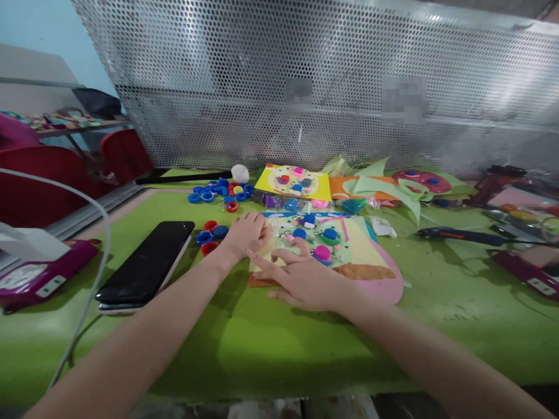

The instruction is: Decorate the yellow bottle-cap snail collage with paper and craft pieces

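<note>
A decorated sheet with blue and magenta caps, green patches and a brown strip lies on the green table. Over its lower left part, my right hand has its fingers spread. My left hand rests at the sheet's left edge with its fingers curled near a small clear wrapper; what they hold, if anything, is hidden. Red and blue bottle caps sit just left of my left hand. A pink rounded sheet sticks out from under the decorated one.
Stacked phones and a purple power strip lie left. More bottle caps, a yellow card and clay packets are behind. A glue gun lies right. A perforated metal panel stands at the back.
</note>
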The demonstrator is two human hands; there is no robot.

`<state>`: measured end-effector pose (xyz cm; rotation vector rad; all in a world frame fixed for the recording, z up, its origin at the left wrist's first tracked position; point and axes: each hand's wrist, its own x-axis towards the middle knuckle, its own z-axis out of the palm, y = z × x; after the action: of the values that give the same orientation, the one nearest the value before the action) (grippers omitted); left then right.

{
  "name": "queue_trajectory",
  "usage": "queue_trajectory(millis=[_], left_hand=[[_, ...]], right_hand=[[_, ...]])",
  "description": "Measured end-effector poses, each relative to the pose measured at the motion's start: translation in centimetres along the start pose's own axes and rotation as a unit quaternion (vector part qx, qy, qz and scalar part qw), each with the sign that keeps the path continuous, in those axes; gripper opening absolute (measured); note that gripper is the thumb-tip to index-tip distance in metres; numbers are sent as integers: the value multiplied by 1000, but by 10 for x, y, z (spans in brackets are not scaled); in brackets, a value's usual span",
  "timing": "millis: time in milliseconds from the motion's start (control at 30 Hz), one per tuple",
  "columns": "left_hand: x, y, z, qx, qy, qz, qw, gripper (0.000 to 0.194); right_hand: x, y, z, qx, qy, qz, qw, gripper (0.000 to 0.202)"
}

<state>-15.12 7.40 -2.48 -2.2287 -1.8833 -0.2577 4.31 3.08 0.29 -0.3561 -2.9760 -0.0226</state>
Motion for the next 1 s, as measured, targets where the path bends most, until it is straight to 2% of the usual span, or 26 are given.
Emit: queue_trajectory(millis=[233, 567, 767, 900, 1000], left_hand=[[0, 0, 2, -1, 1, -5, 1000, 19], [-1, -1, -2, -4, -13, 3, 1000, 22], [0, 0, -3, -2, -13, 2, 1000, 20], [0, 0, -2, -2, -12, -1, 1000, 18], [0, 1, -4, -1, -10, 8, 1000, 17]], right_hand=[[1, -1, 3, -57, 29, 10, 998, 65], [-12, 2, 0, -98, 24, -9, 995, 64], [-17, 6, 6, -103, 32, -8, 994, 63], [-23, 11, 2, -56, 35, 25, 997, 60], [-26, 16, -5, -13, 66, 96, 993, 54]])
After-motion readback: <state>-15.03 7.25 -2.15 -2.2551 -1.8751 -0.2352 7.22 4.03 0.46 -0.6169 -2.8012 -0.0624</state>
